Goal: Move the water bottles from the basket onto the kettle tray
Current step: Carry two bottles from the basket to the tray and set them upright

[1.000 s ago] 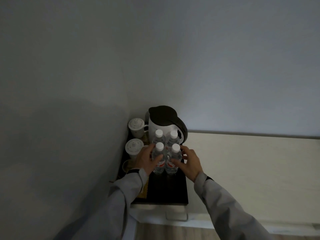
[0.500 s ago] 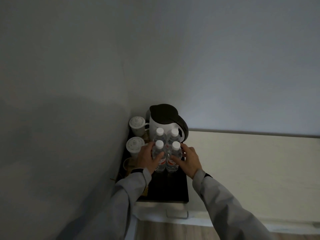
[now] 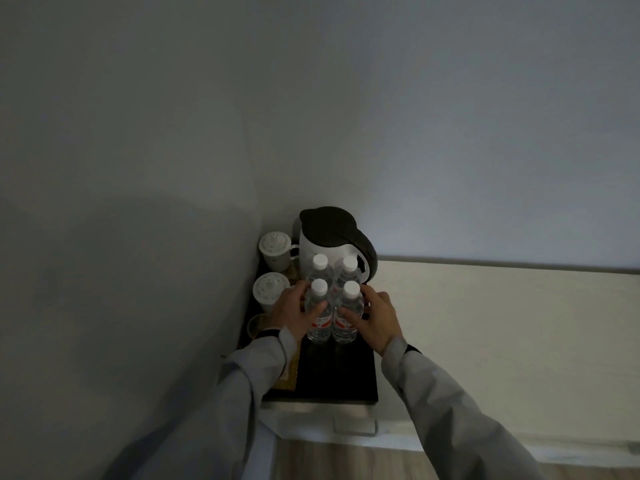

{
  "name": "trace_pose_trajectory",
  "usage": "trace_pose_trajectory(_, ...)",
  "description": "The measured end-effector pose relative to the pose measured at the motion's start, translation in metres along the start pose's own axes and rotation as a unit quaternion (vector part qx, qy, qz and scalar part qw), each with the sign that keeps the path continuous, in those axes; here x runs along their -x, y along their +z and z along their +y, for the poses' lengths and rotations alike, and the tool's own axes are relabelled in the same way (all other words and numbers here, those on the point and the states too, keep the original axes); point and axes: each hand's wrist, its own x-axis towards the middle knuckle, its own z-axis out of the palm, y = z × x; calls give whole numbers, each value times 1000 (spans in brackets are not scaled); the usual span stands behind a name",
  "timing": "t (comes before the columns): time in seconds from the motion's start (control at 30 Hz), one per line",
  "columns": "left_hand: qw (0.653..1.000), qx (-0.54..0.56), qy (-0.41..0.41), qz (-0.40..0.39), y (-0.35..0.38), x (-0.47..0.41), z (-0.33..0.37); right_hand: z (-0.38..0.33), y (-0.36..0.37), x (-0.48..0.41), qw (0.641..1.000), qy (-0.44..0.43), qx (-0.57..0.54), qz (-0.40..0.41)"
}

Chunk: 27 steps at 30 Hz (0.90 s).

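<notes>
Several clear water bottles with white caps stand upright in a tight square on the black kettle tray (image 3: 339, 379), just in front of the white kettle (image 3: 329, 251) with its dark lid. My left hand (image 3: 294, 311) wraps the front left bottle (image 3: 318, 317). My right hand (image 3: 374, 320) wraps the front right bottle (image 3: 347, 317). The two rear bottles (image 3: 320, 270) stand free against the kettle. No basket is in view.
Two white lidded cups (image 3: 275, 249) stand left of the kettle by the wall corner, with a small cup (image 3: 258, 327) nearer. The tray sits on a pale counter (image 3: 485, 323) along the wall. Wooden floor (image 3: 346, 462) shows below.
Both hands stay on the front bottles and have shifted only slightly forward with them; the bottles keep their square arrangement.
</notes>
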Motion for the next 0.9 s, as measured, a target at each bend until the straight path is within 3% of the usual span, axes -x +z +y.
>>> trace_pose_trajectory(0.9,1000,1,25,-14,-5,-2,-4,3,-10,-5,999,-30,32,-23)
